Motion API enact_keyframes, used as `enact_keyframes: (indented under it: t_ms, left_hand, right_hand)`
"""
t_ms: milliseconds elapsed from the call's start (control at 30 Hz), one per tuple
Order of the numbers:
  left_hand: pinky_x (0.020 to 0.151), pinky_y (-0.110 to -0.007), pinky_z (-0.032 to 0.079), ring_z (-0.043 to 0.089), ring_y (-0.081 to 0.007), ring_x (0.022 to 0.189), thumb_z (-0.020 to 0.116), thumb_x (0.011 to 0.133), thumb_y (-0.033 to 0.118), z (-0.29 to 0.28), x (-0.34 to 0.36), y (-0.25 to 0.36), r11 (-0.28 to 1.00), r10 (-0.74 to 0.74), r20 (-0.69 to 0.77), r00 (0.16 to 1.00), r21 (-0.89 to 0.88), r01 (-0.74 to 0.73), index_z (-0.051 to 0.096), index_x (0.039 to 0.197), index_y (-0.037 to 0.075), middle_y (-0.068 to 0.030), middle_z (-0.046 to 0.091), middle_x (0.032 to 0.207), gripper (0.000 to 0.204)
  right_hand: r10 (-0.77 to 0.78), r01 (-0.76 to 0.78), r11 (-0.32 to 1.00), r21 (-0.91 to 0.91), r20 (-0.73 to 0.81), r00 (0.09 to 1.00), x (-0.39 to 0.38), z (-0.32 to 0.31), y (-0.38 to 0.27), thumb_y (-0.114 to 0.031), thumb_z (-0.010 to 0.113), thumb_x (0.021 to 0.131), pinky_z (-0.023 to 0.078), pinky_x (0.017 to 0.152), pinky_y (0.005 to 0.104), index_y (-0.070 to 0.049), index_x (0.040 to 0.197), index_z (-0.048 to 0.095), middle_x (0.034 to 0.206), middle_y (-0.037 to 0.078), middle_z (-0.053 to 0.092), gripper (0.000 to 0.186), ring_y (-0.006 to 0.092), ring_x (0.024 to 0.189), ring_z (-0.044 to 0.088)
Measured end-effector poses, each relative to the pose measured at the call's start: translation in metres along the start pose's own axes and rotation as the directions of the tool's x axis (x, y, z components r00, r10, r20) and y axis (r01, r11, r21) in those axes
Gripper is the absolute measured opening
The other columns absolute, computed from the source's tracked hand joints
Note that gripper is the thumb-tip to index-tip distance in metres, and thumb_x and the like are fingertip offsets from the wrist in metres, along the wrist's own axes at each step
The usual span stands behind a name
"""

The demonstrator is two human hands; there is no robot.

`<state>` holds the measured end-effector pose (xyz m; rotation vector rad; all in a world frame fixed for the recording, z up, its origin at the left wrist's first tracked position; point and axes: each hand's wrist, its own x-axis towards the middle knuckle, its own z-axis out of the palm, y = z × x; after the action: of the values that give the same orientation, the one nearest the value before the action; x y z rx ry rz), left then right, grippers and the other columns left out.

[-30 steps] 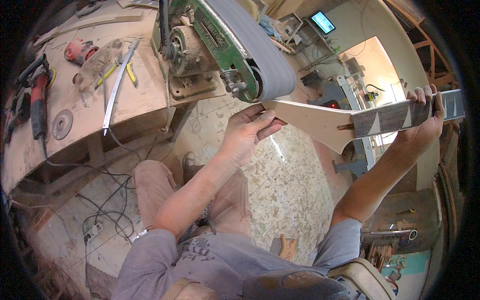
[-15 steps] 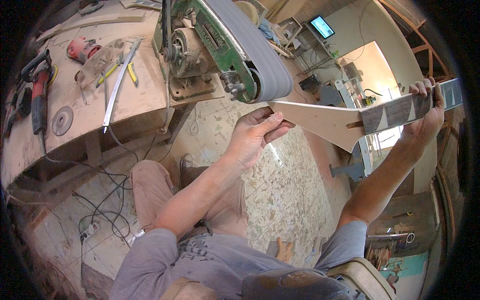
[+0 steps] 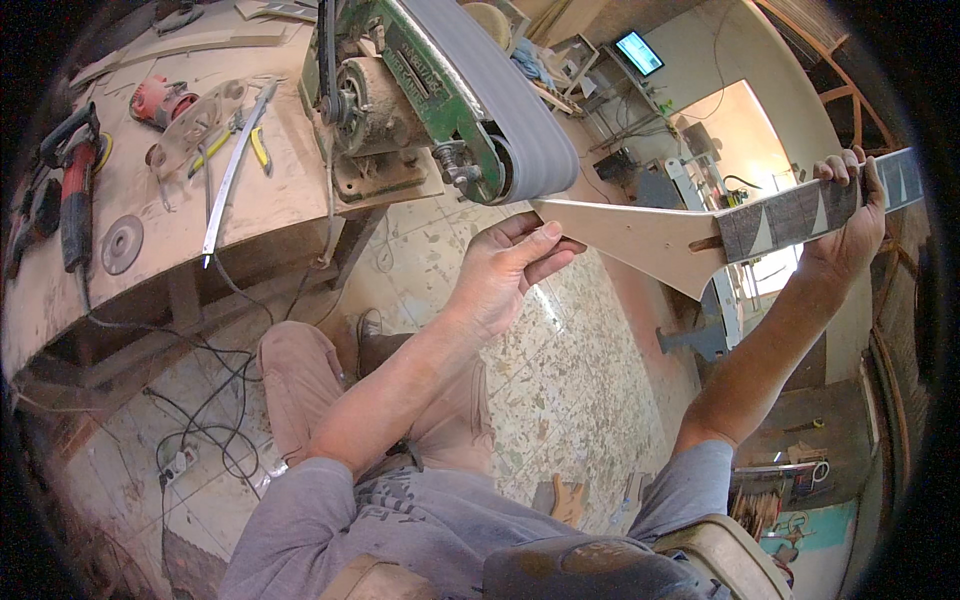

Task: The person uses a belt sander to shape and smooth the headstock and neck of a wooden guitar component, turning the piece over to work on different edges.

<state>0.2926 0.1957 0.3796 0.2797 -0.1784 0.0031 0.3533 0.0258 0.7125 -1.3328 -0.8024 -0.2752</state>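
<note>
Guitar neck, one, smooth pale wood with dark inlaid fingerboard, is held just under one grey sanding belt; tip pinched by left hand, shaft wrapped by right hand.

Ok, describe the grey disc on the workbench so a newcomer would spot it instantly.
Start at the big workbench on the left, the one bearing the green belt sander. Near its front edge, between the red-and-black power tool and the long silver strip, lies the grey disc; it alone is flat and round, while both neighbours are long.
</note>
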Motion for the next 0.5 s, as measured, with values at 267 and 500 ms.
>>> enact_keyframes:
  t_ms: [267, 500]
  left_hand:
    - [0.088, -0.024, 0.058, 0.068, -0.0201, 0.101, 0.066, 0.095, 0.015, -0.007, 0.0, 0.003, 1.0, -0.007, -0.024, 1.0, 0.01, 0.008, 0.057, 0.121, -0.008, -0.0148, 0.067, 0.112, 0.036]
    - [0.092, -0.025, 0.057, 0.068, -0.0202, 0.102, 0.066, 0.094, 0.014, -0.026, 0.006, 0.004, 0.999, -0.032, -0.028, 0.999, 0.019, 0.033, 0.056, 0.124, -0.007, -0.0136, 0.067, 0.115, 0.038]
  right_hand:
    - [-0.013, 0.013, 1.0, 0.001, 0.013, 1.0, -0.005, 0.006, 0.012, -0.012, 0.055, 0.096, 0.042, 0.068, 0.0325, -0.001, 0.102, 0.046, 0.078, 0.004, 0.044, 0.016, 0.0165, 0.07, 0.047]
    - [-0.062, 0.055, 0.996, -0.076, -0.086, 0.994, -0.017, 0.024, 0.03, -0.016, 0.054, 0.098, 0.043, 0.069, 0.0325, -0.003, 0.1, 0.049, 0.079, 0.004, 0.045, 0.014, 0.0161, 0.071, 0.048]
